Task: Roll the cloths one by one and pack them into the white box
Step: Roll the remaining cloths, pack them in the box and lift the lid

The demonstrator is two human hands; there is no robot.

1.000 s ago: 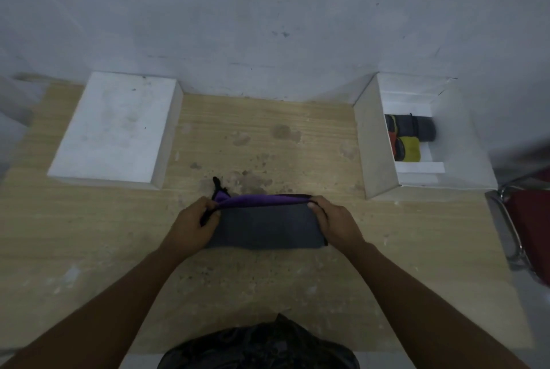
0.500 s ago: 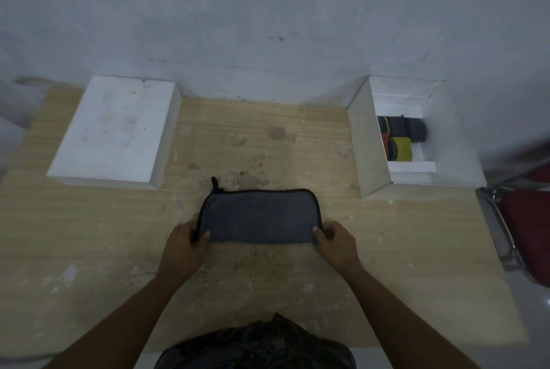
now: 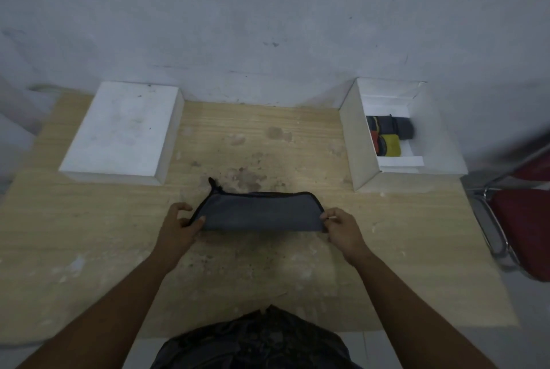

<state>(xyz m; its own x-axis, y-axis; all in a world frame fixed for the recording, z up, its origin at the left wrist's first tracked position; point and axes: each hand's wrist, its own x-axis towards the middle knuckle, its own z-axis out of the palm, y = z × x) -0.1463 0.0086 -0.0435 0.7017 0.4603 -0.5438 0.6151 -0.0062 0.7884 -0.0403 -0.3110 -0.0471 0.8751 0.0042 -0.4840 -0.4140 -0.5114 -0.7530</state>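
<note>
Stained grey plaster wall [image 3: 268, 26] fills the upper half of the head view, and a pale wooden table [image 3: 89, 234] with dark smudges at its middle runs up against it.

Between the two hands lies a folded grey cloth [image 3: 259, 215] with a dark stitched edge and a small loop at its far left corner. Its near edge is lifted a little off the wood, while the far edge seems to rest on the table. The left hand [image 3: 178, 228] pinches the near left corner, thumb on top of the fabric and the other fingers curled above it. The right hand [image 3: 342, 228] pinches the near right corner between thumb and forefinger (the remaining fingers are tucked under the palm). Both forearms reach in from the bottom edge.

Beyond the right hand, well apart from it, stands an open white cardboard box [image 3: 351, 142] against the wall. Inside it sit rolled cloths [image 3: 391, 145]: a yellow one nearest, a dark grey one behind it, and red and orange showing at their left. Beyond the left hand sits a closed flat white box [image 3: 125, 130], its top scuffed.

Out past the right hand, off the table's edge, is a red chair with a chrome frame [image 3: 523, 225]. Below both arms, a dark patterned garment [image 3: 259, 339] covers the person's lap.
</note>
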